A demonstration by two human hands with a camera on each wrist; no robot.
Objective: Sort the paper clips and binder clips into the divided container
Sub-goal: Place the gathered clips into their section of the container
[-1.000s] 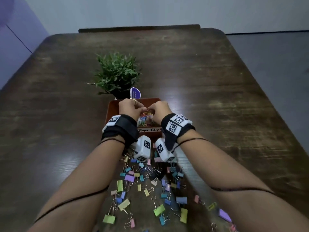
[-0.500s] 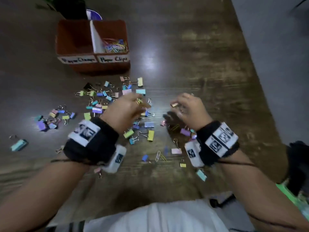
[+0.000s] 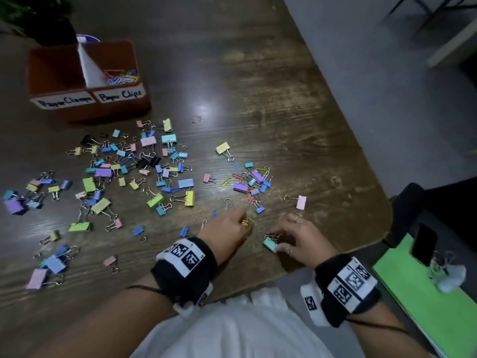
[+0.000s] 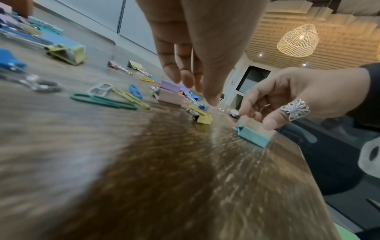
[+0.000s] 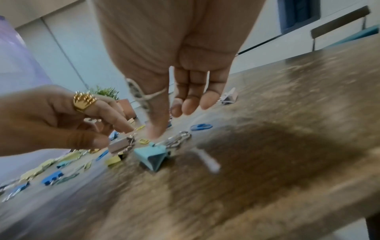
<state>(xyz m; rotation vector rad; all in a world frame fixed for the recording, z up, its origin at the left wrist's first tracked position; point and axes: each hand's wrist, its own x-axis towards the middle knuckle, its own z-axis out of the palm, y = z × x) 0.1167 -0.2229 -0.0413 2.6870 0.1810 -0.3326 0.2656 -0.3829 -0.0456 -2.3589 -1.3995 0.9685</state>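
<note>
While both hands hover empty with fingers loosely spread, lower right hand [image 3: 299, 237] onto small teal metal binder clip [image 3: 269, 244] near wooden table [image 3: 296, 120] edge, pinch its body, leave left hand [image 3: 227, 228] for scattered wire paper clips [image 3: 233, 177], carry to orange divided container [image 3: 85, 81].

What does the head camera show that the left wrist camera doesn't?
Only the head view shows the container, with paper clips in its right compartment, and the plant. Only the left wrist view shows a hanging lamp and a butterfly ring. Both show the table, both hands, and the teal binder clip by the right hand.
</note>
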